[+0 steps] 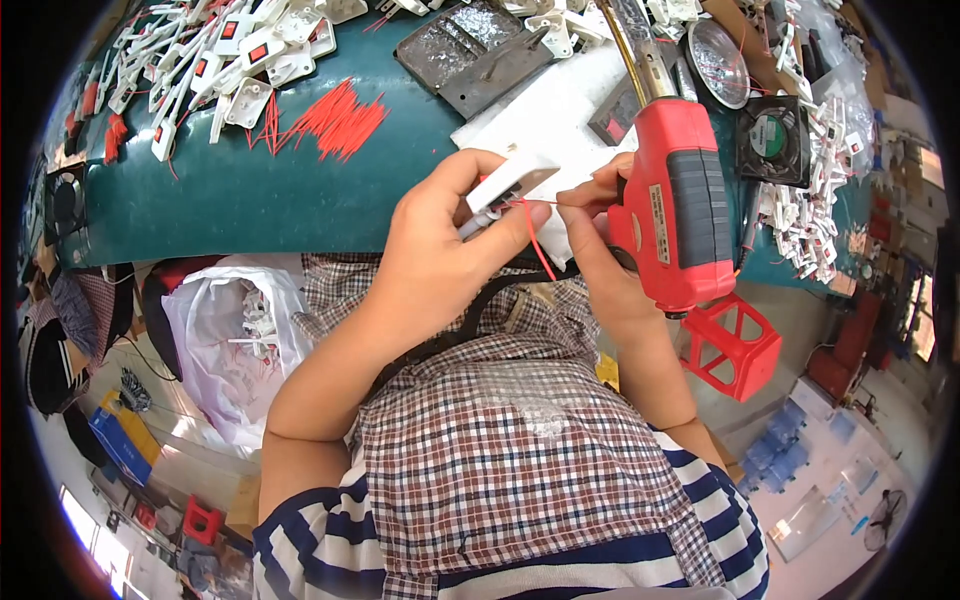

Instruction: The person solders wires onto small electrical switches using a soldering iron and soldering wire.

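My left hand [435, 235] is closed around a small white plastic housing [515, 180], its open underside showing beside the thumb. A red wire [536, 240] hangs from the housing past that thumb. Close on the right, my right hand [605, 235] pinches the end of a thin red wire [552, 203] that runs to the housing. A red and black gun-shaped tool [685, 200] with a long metal front end covers part of my right hand. Whether the palm also grips this tool's handle is hidden.
On the green table [300, 210] lie cut red wires [340, 120], piled white housings [250, 45] with red switches, a dark metal tray [470, 50], a round metal dish [717, 63] and a small fan [773, 140]. A white bag [235, 350] of parts stands below the left edge.
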Motion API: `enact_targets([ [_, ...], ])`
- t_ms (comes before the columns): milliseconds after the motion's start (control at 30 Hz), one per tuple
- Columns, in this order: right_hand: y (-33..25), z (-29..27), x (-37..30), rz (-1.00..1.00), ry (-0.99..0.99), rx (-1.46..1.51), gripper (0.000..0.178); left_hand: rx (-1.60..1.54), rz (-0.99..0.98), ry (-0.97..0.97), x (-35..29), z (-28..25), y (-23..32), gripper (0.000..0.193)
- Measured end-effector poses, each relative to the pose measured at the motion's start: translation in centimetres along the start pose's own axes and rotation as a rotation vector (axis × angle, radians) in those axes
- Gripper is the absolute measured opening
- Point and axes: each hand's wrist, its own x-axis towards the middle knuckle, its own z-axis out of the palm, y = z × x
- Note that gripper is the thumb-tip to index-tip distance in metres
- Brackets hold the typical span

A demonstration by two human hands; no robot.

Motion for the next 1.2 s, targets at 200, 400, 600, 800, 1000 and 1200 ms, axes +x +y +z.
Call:
enact_targets([
  [200, -1.1, 1.9, -0.9, 0.262, 0.068, 0.282, 0.040, 0.133, 0.004, 0.035, -0.7, -0.9, -0.1, 0.027],
  [400, -0.3, 2.9, -1.5, 0.149, 0.113, 0.048, 0.037, 0.252, 0.066, 0.078, -1.2, -1.0, 0.7, 0.019],
  [600, -0.9, 3.5, -1.6, 0.173, 0.109, 0.260, 0.050, 0.204, 0.074, 0.159, -1.3, -1.1, 0.2, 0.017],
  [800, -1.0, 2.9, -1.2, 0.166, 0.105, 0.222, 0.049, 0.239, 0.072, 0.150, -0.7, -1.3, 0.3, 0.022],
  [1000, -0.4, 2.9, -1.0, 0.038, 0.180, -0.011, 0.046, 0.369, 0.156, 0.186, 0.3, -1.6, -0.1, 0.017],
  [1200, -1.8, 0.2, -2.4, 0.430, 0.126, 0.183, 0.035, 0.454, 0.129, 0.252, 1.9, -1.7, -2.1, 0.017],
])
